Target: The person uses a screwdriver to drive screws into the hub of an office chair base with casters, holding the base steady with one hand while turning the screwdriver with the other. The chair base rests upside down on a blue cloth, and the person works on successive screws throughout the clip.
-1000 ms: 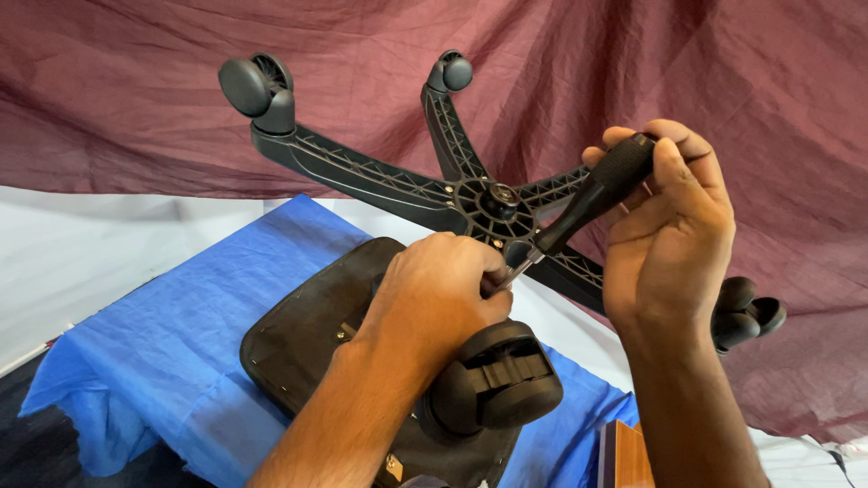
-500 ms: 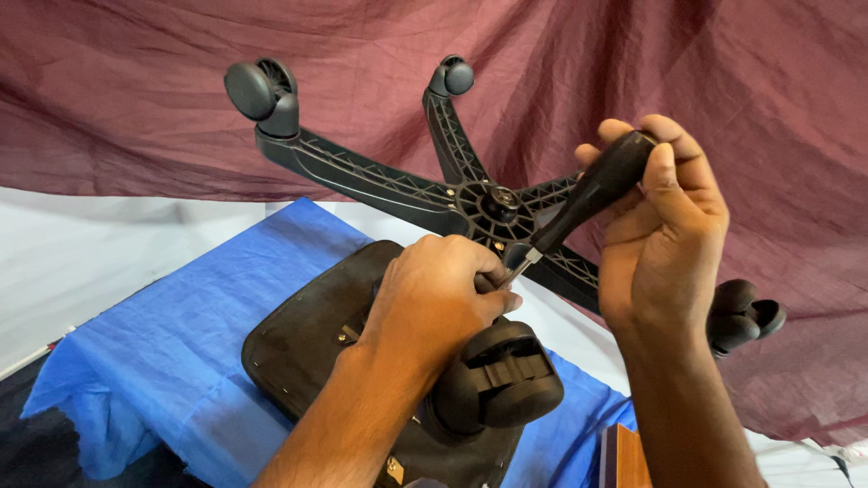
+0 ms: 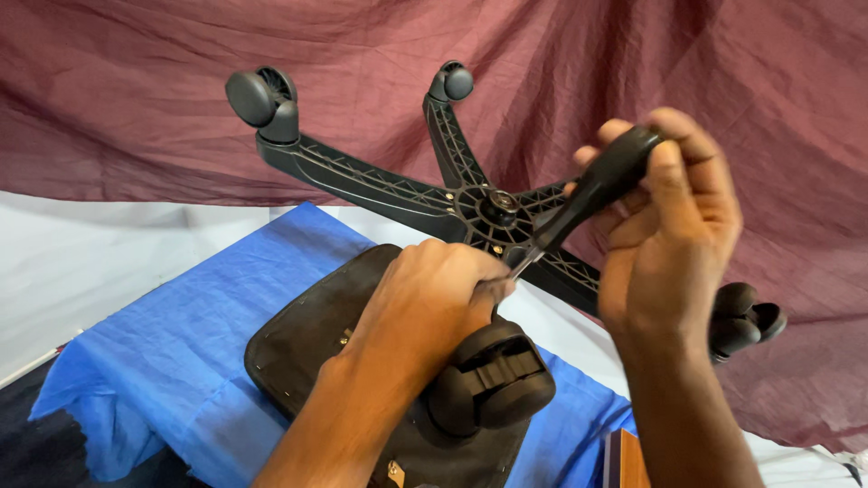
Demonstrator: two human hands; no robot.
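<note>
While the right hand (image 3: 674, 226) grips its handle, the screwdriver (image 3: 588, 203) slants down-left — tip inside the left hand's (image 3: 434, 303) closed fingers.

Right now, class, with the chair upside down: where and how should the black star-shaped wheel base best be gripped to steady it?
Probably one ribbed arm of the wheel base, midway between hub and caster, gripped from above. The arm is long, straight and bare there, while the casters would likely swivel. The right hand works a screwdriver at the hub, beside the left hand.

No packages, labels, signs, screens.
</note>
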